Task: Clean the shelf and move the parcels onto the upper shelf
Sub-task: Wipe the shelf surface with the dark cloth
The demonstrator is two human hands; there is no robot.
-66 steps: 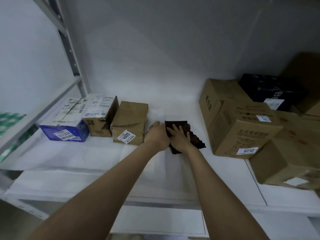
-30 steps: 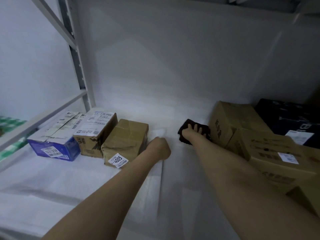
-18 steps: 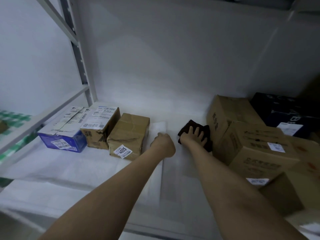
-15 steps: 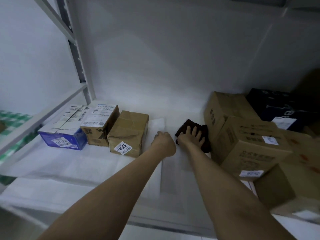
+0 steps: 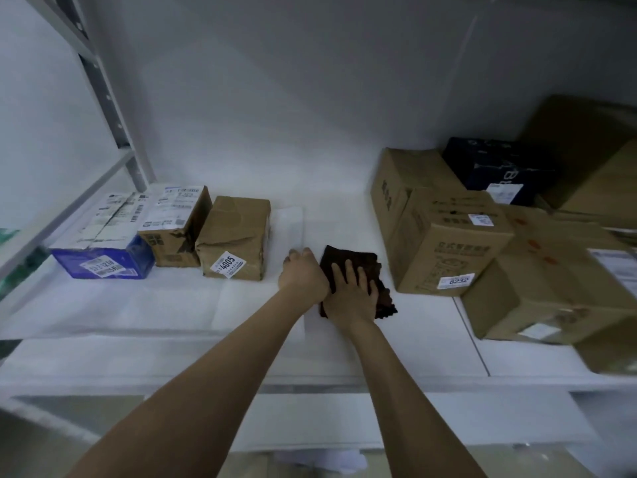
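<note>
- Pulled forward from the back of the shelf, the dark brown cloth [image 5: 365,267] now lies mid-shelf beside the 6232 carton [image 5: 448,243], with the right hand [image 5: 351,294] pressed flat on it, fingers spread.
- The left hand [image 5: 303,279] rests alongside as a fist (nothing visibly gripped).
- Wiping seems under way; the 4005 parcel [image 5: 238,236] and its neighbours sit on this white shelf [image 5: 138,305], not yet lifted.

back wall [image 5: 310,98]: white | green checked item [image 5: 8,282]: far left | crumpled white item [image 5: 324,460]: below
</note>
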